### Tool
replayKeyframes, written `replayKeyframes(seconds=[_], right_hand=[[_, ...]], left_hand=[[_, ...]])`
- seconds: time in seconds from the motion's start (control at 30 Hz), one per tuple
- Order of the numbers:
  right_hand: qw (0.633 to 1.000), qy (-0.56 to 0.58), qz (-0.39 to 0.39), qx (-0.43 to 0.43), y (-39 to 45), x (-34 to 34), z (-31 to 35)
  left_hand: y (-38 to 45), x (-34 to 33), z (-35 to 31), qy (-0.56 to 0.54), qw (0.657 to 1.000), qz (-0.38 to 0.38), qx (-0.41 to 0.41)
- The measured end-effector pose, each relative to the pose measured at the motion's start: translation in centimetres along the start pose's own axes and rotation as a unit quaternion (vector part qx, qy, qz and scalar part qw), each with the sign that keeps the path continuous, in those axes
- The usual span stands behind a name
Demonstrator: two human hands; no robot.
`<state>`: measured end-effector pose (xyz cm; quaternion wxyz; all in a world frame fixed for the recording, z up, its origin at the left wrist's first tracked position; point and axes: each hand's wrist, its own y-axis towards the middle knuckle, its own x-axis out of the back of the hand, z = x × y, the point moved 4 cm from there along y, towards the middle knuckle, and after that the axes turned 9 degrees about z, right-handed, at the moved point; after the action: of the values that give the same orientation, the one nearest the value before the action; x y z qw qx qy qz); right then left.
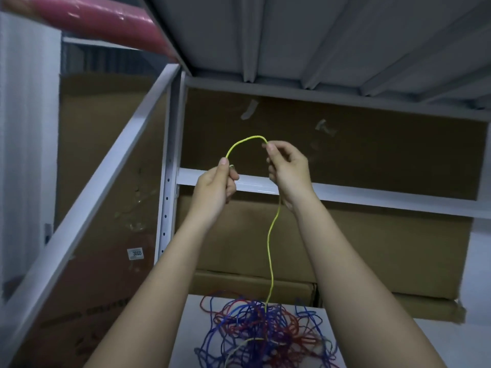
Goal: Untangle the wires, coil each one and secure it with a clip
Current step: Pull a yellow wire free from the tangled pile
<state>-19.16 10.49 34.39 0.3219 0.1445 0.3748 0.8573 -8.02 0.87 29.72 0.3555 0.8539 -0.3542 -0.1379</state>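
A yellow-green wire [271, 240] rises from a tangle of blue and red wires [263, 328] lying on the white surface [186, 341] at the bottom. Both my hands are raised in front of the shelf. My left hand [215, 185] grips the wire's end in curled fingers, thumb up. My right hand [288, 168] pinches the same wire a short way along. Between the two hands the wire forms an arch [247, 140]. Below my right hand the wire hangs in a wavy line down into the tangle.
A white metal shelving unit [170, 144] stands ahead, its crossbar [372, 199] just behind my hands. Cardboard boxes [372, 243] fill the shelves behind and to the left. A pink roll [106, 19] lies on top at upper left.
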Motion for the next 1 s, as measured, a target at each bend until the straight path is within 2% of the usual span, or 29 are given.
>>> replayKeyframes(seconds=[0.07,0.17,0.23,0.33,0.37,0.4,0.47,0.53,0.57,0.67,0.8,0.87,0.93,1.0], right_hand=[[0.999,-0.025,0.034,-0.03,-1.1,0.0,-1.9],[0.98,-0.09,0.139,-0.109,-4.7,0.3,-6.9],[0.95,-0.152,0.231,-0.147,-7.1,0.7,-9.6],[0.879,-0.236,0.361,-0.205,-10.3,0.8,-11.8],[0.863,-0.245,0.383,-0.221,-10.8,0.7,-12.1],[0.863,-0.24,0.38,-0.23,-10.9,0.7,-12.0],[0.911,-0.18,0.29,-0.23,-9.8,0.7,-11.0],[0.964,-0.085,0.17,-0.187,-7.7,0.8,-9.1],[0.979,-0.052,0.126,-0.154,-6.7,0.7,-7.9],[0.999,0.014,0.032,-0.037,-4.6,0.6,-4.6],[0.992,0.071,-0.081,0.071,-4.0,1.8,-2.6],[0.992,0.036,-0.108,0.048,-4.1,2.5,-4.1],[0.992,-0.011,-0.118,-0.035,-4.6,3.2,-7.2],[0.986,-0.008,-0.11,-0.123,-5.8,4.0,-10.7]], left_hand=[[0.0,0.3,0.0,-0.026,1.0,-0.015,-0.002],[-0.4,0.7,0.8,-0.035,0.999,-0.019,0.002],[-0.7,0.8,1.6,-0.025,0.999,-0.013,0.015],[-0.9,1.0,2.4,-0.025,0.999,-0.026,0.029],[-0.9,1.1,2.5,-0.027,0.999,-0.032,0.032],[-0.9,1.1,2.7,-0.027,0.998,-0.036,0.034],[-1.1,1.1,2.8,-0.032,0.998,-0.042,0.031],[-1.2,1.3,2.8,-0.055,0.997,-0.053,0.032],[-1.2,1.4,2.9,-0.067,0.995,-0.059,0.035],[-1.2,1.9,3.3,-0.08,0.994,-0.061,0.038],[-1.9,1.4,4.4,-0.067,0.997,-0.016,0.044],[-2.3,1.2,5.0,-0.07,0.996,-0.006,0.051],[-2.7,1.3,5.5,-0.087,0.994,-0.011,0.064],[-3.3,1.5,6.2,-0.107,0.991,-0.002,0.08]])
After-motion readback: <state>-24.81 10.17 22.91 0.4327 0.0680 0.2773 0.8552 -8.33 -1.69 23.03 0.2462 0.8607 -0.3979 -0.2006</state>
